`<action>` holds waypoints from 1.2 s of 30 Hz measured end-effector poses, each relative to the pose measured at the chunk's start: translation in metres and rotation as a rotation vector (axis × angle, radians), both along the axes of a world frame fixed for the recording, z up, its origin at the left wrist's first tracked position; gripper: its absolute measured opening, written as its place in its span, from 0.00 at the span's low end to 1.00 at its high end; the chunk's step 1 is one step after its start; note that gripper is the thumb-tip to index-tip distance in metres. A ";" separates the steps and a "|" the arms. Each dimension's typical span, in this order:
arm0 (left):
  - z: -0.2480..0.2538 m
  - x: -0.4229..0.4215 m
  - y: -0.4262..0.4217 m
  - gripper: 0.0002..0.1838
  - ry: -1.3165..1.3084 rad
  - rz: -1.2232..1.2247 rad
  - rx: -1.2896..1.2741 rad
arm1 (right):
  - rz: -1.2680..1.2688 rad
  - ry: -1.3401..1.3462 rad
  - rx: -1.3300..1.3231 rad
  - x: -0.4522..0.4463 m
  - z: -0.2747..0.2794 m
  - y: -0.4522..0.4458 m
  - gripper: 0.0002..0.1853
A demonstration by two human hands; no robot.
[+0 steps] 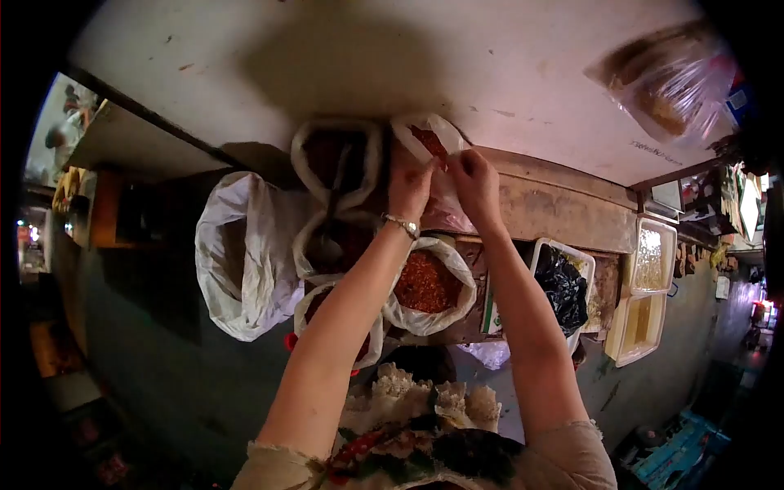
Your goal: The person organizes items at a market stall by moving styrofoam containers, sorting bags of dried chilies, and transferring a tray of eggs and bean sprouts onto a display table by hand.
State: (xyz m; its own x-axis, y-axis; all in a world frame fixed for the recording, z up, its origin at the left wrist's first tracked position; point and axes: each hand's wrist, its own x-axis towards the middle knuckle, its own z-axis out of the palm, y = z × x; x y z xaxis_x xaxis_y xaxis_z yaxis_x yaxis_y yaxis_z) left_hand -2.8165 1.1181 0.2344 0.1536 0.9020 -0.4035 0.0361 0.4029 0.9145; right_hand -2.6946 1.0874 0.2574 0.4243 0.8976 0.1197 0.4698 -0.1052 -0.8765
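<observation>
Floral garment (pixel 478 449) nearest the camera; both bare forearms extend to the far side. Left hand (pixel 411 186) and right hand (pixel 478 181) appear to pinch the near rim of a translucent plastic bag (pixel 447 206); exact fingertip contact unclear. Bag stands far, just right of a rolled-rim sack (pixel 373 167) with dark contents, and holds red flakes (pixel 429 140), probably chili. Nearer: white-rimmed sack (pixel 467 296) of similar flakes. Judged handling: film soft, limp, slippery; fill loose, moderately heavy. Best hold: bunched rim, base supported.
</observation>
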 end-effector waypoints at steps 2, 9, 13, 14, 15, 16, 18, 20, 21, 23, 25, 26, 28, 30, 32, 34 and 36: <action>-0.050 0.003 0.004 0.15 -0.018 0.051 0.112 | -0.008 0.246 0.044 0.017 -0.029 0.003 0.10; -0.028 -0.069 -0.014 0.10 -0.675 0.052 -0.315 | -0.010 1.254 -0.072 0.095 -0.078 0.008 0.12; -0.032 -0.069 -0.017 0.07 -0.846 0.411 -0.499 | 0.248 1.805 -0.215 0.103 -0.090 0.015 0.13; -0.035 -0.064 -0.017 0.07 -0.986 0.464 -0.587 | 0.563 2.034 -0.308 0.108 -0.093 0.016 0.13; -0.039 -0.055 -0.017 0.10 -0.950 0.527 -0.599 | 0.112 2.007 -0.172 0.097 -0.104 0.016 0.14; -0.039 -0.049 -0.015 0.10 -0.953 0.528 -0.600 | 0.111 2.005 -0.174 0.092 -0.096 0.016 0.14; -0.040 -0.042 -0.013 0.09 -0.791 0.639 -0.523 | -0.079 1.809 -0.227 0.087 -0.089 0.018 0.13; -0.041 -0.046 -0.014 0.09 -0.812 0.541 -0.445 | -0.128 1.559 -0.211 0.105 -0.126 0.019 0.13; -0.022 -0.044 -0.013 0.09 -0.695 0.552 -0.358 | -0.171 1.308 -0.186 0.111 -0.138 0.023 0.14; -0.010 -0.049 -0.009 0.16 -0.430 0.462 -0.199 | -0.156 0.961 -0.116 0.101 -0.099 0.027 0.16; 0.001 -0.045 -0.001 0.19 -0.189 0.383 0.008 | -0.110 0.499 -0.095 0.089 -0.060 0.036 0.22; 0.004 -0.043 0.006 0.22 0.050 0.295 0.205 | -0.105 0.500 -0.095 0.083 -0.048 0.041 0.22; -0.017 -0.041 0.031 0.25 0.436 0.275 0.374 | 0.011 -0.337 -0.136 0.069 -0.026 0.050 0.20; -0.037 -0.040 0.053 0.26 0.605 0.070 0.602 | 0.060 -0.458 -0.145 0.060 -0.019 0.058 0.17; -0.049 -0.035 0.071 0.22 0.626 0.090 0.578 | 0.219 -0.351 -0.053 0.062 -0.046 0.076 0.15; -0.062 -0.037 0.083 0.15 0.370 0.102 0.476 | 0.222 -0.354 -0.049 0.065 -0.057 0.082 0.14; -0.065 -0.038 0.086 0.08 0.140 0.169 0.309 | 0.264 -0.096 -0.049 0.065 -0.053 0.081 0.14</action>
State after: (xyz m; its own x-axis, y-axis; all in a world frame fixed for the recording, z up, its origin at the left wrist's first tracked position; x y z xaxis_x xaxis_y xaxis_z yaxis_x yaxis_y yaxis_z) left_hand -2.8543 1.2042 0.1691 -0.0454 0.9923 -0.1151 0.1264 0.1200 0.9847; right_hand -2.6297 1.1682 0.2049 0.1644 0.9811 0.1017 0.5669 -0.0096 -0.8238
